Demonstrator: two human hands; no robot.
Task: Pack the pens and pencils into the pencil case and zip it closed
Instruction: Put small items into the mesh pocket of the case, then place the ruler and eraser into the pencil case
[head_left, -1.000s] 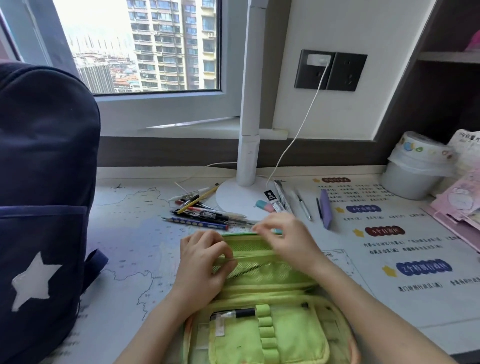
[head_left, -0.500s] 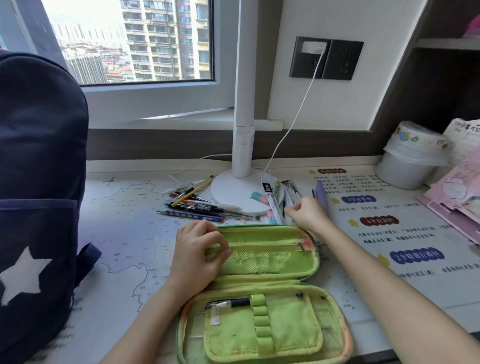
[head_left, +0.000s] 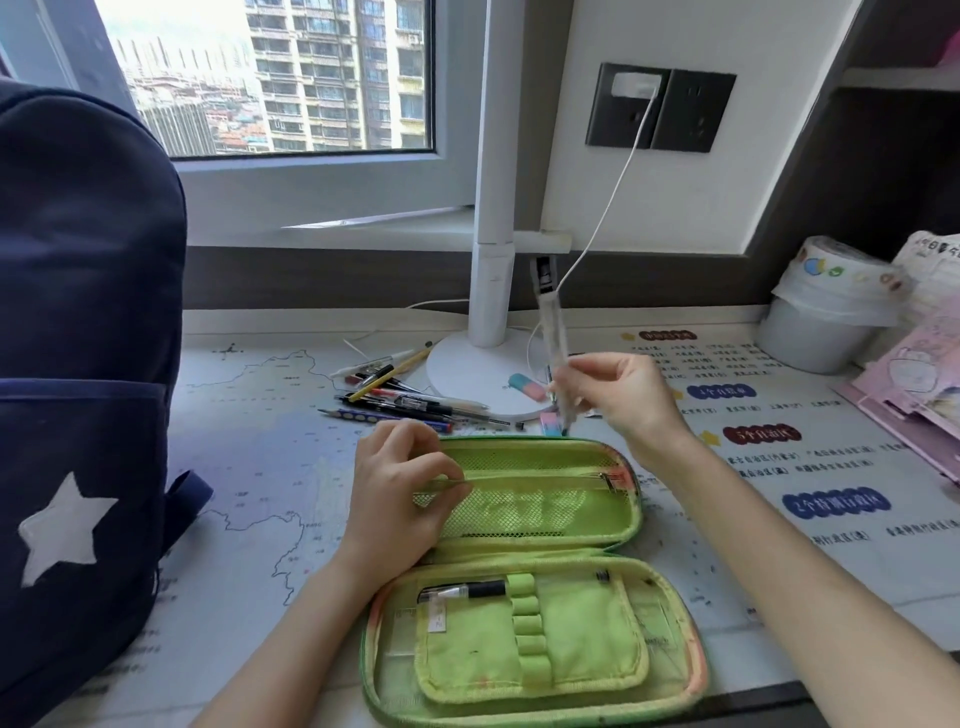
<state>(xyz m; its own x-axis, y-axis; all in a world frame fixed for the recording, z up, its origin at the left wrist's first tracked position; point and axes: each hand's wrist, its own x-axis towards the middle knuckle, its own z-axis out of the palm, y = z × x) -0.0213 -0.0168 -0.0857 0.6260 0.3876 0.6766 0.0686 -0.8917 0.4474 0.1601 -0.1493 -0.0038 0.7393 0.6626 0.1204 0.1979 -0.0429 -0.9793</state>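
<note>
1. The pencil case (head_left: 582, 639) lies opened flat on the worktop (head_left: 260, 493), directly in front of the person, with the mesh-pocket half farther away and the loop half nearer
2. One black pen (head_left: 467, 591) sits under the elastic loops of the near half
3. Left hand (head_left: 400, 483): fingers curled, thumb and fingertips pinching the top edge of the mesh pocket at its left end
4. Right hand (head_left: 618, 395): raised above the far right corner of the case, fingers closed round the lower part of a clear pen (head_left: 550, 332), which is held off the worktop, tilted close to upright; the pen is blurred
5. A loose heap of pens and pencils (head_left: 410, 400) lies on the worktop just beyond the case, beside the white lamp base (head_left: 467, 374)
6. A navy backpack (head_left: 78, 364) stands at the left
</note>
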